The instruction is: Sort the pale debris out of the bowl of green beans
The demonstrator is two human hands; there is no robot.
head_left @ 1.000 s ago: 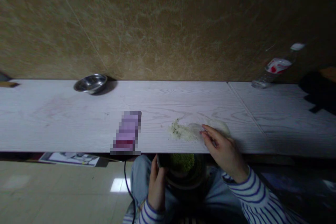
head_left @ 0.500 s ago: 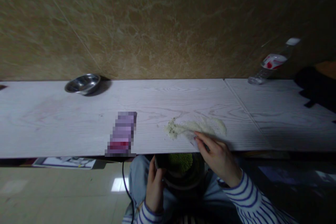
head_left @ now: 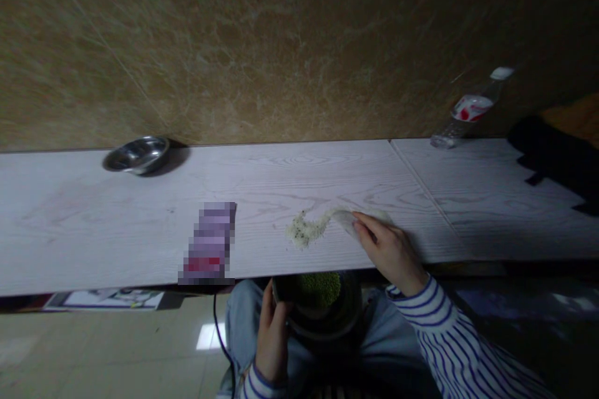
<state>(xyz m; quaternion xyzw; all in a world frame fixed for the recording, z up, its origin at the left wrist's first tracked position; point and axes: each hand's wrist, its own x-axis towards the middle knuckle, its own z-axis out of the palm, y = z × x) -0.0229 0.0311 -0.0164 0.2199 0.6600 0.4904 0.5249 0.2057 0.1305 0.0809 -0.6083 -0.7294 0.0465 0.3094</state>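
Below the table's front edge, my left hand grips the left rim of a dark round bowl at my lap. Small green beans lie in the bowl, whose far side is hidden under the table edge. Over the tabletop, my right hand pinches a thin, see-through sheet, perhaps plastic; its exact kind cannot be made out. The sheet touches a trail of white, rice-like grains. A few dark specks are mixed into the grains at their left end.
A shiny metal bowl sits tilted at the back left of the white table. A blurred-out purple rectangle lies left of the grains. A clear bottle leans by the wall, near a black item. A cable hangs down.
My right hand has shifted the see-through sheet over the grains, and the trail is shorter and narrower on the right. The left hand keeps its hold on the bowl. The view has moved slightly.
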